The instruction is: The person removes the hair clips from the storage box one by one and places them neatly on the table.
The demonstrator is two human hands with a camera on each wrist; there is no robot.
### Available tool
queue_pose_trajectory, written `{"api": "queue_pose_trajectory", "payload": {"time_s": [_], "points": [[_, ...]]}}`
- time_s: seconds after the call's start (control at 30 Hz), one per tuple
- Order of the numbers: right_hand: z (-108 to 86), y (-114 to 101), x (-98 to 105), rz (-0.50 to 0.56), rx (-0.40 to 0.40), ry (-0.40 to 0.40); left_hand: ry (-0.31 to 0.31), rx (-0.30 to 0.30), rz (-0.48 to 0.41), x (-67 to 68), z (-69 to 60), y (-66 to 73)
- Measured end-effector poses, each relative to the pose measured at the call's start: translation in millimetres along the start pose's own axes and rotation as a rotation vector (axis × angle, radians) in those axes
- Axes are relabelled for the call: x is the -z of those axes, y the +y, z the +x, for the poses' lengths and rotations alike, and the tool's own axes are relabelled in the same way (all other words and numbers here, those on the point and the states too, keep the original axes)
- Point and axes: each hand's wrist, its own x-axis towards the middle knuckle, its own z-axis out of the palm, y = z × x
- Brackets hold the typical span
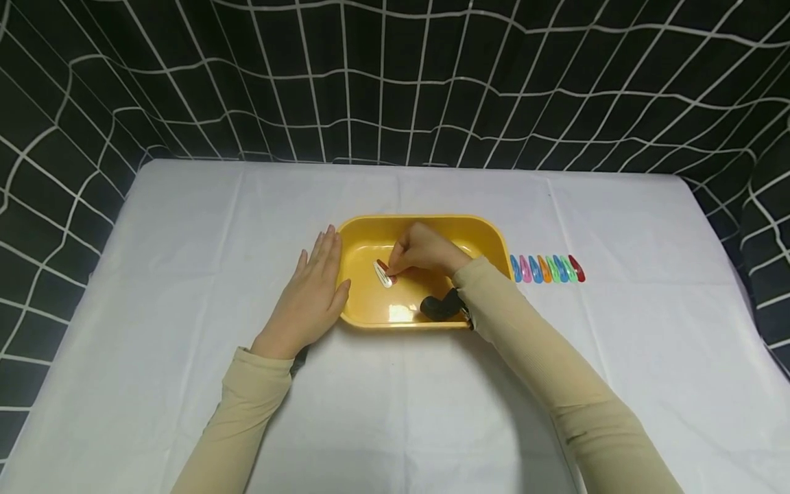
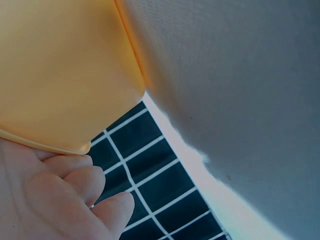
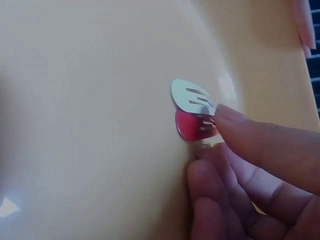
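Note:
A yellow plastic tray (image 1: 370,312) stands on the white-covered table. Inside it are a white snap hair clip (image 1: 382,275) and a red snap hair clip (image 3: 190,125), close together and partly overlapping. My right hand (image 1: 426,248) reaches into the tray, thumb and fingers pinching at the narrow ends of these clips. Whether it grips one or both, I cannot tell. My left hand (image 1: 308,295) lies with straight fingers against the tray's left side, thumb at the rim. In the left wrist view, the fingers (image 2: 85,182) touch the tray's edge.
Several colored hair clips (image 1: 546,269) form a row on the white cloth (image 1: 204,274) just right of the tray. A black wrist-worn device (image 1: 441,307) sits under the right wrist. Black panels with white netting (image 1: 395,82) surround the table's back and sides.

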Motion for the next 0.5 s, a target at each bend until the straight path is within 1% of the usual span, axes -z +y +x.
{"api": "queue_pose_trajectory", "payload": {"time_s": [0.13,0.3,0.4,0.5], "points": [[1.8,-2.6,-1.7,-0.095,0.013,0.012,0.001,-0.001,-0.002,0.2,0.0,0.1],[5.1,-4.9,-3.7,-0.22,-0.006,0.031,0.0,0.0,-0.004,0.7,0.0,0.3],[6.3,-5.1,-4.4,-0.249,-0.023,0.047,0.001,-0.001,-0.005,1.1,0.0,0.5],[6.4,-4.4,-4.8,-0.247,-0.032,0.054,0.001,-0.001,-0.006,1.4,-0.1,0.7]]}}
